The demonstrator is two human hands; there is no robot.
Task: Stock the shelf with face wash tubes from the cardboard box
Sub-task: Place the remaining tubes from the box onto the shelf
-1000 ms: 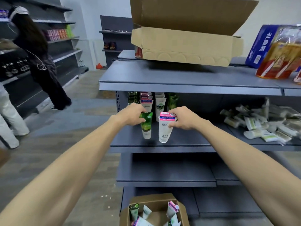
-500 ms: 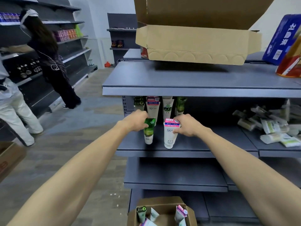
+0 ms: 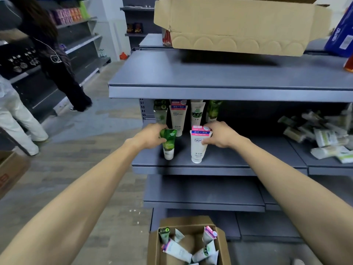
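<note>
On the grey middle shelf two tubes stand cap-down near the front edge. My left hand grips the green face wash tube by its upper part. My right hand pinches the white tube with the pink top at its right side. Behind them several tubes stand in a row at the back of the shelf. The cardboard box sits on the floor below, open, with several loose tubes inside.
A large open carton lies on the top shelf. A heap of small packets fills the middle shelf's right end. Two people stand at shelving on the left. Another box sits at the left edge.
Both hands stay on their tubes at the same place on the shelf. The view has shifted closer and slightly left; the people on the left have moved nearer.
</note>
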